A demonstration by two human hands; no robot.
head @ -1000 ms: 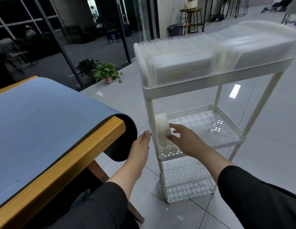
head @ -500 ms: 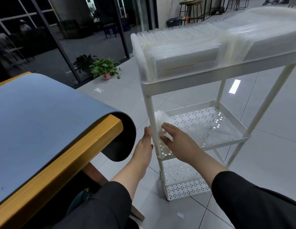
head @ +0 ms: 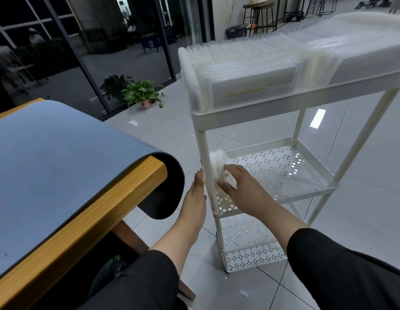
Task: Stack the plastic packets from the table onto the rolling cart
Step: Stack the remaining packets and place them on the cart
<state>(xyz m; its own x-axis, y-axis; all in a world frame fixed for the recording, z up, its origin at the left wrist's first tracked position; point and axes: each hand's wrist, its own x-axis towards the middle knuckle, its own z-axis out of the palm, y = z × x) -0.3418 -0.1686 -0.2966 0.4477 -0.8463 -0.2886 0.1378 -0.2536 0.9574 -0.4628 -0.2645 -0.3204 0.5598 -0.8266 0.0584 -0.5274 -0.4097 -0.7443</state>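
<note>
Head camera: a person in dark sleeves reaches both hands to the near left corner of a white rolling cart beside a counter covered with a blue mat. The right hand rests on a small bundle of plastic packets standing on edge on the cart's perforated middle shelf, just behind the corner post; its fingers are curled lightly over the bundle's right face, thumb at the lower edge. The left hand lies outside the post, fingers straight and together, tips touching or just beside the post; whether they reach the packets cannot be told. The cart's top tray is packed with rows of upright packets. A potted plant stands on the tiled floor by the glass wall.
</note>
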